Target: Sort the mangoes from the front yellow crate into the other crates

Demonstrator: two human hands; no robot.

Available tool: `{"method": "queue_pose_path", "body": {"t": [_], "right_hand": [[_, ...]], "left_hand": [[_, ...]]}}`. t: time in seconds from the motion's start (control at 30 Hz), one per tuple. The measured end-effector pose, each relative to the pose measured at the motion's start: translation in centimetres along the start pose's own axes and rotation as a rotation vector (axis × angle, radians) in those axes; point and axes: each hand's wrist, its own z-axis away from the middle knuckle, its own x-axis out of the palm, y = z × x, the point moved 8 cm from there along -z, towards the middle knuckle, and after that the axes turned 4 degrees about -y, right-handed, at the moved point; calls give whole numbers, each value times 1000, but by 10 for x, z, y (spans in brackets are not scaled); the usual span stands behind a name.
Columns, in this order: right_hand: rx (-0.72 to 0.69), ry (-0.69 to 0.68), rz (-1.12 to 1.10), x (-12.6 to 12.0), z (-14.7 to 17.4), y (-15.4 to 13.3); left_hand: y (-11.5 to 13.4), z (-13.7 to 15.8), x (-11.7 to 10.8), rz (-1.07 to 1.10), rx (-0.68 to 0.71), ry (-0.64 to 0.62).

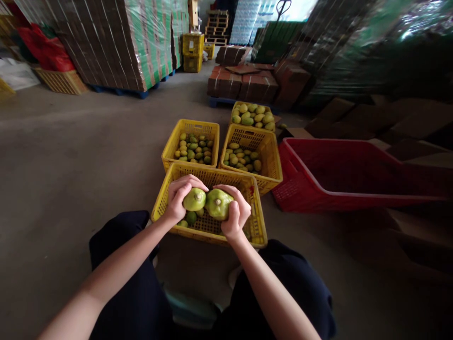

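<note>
My left hand (pixel 180 194) is closed around a yellow-green fruit (pixel 194 199), its stem end towards me. Wrapped round a larger, bumpy yellow-green fruit (pixel 218 204) is my right hand (pixel 238 210), the thumb across its side. The two fruits are held side by side, almost touching, over the nearest yellow crate (pixel 260 231). Inside that crate a few green fruits (pixel 191 217) show below my left hand; the rest of its floor is partly hidden by my hands.
Behind stand two yellow crates (pixel 165 150) (pixel 274 160) part-filled with fruit, and a fuller crate (pixel 253 115) beyond. A large red bin (pixel 304 200) is at the right. Bundled cardboard (pixel 226 82) lies on a pallet; wrapped stacks (pixel 155 42) stand at the left.
</note>
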Motion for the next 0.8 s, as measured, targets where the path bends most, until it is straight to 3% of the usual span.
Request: {"method": "queue_pose_path", "body": {"t": [0.33,0.6,0.8], "right_hand": [[22,33,-17,-1,0,-2],[-16,4,0,0,0,-4],[-4,9,11,1,0,-4]], "left_hand": [[-18,4,-10,175,-200,110],[-17,4,-9,195,-191,75],[-23,6,-12,275,-263,148]]}}
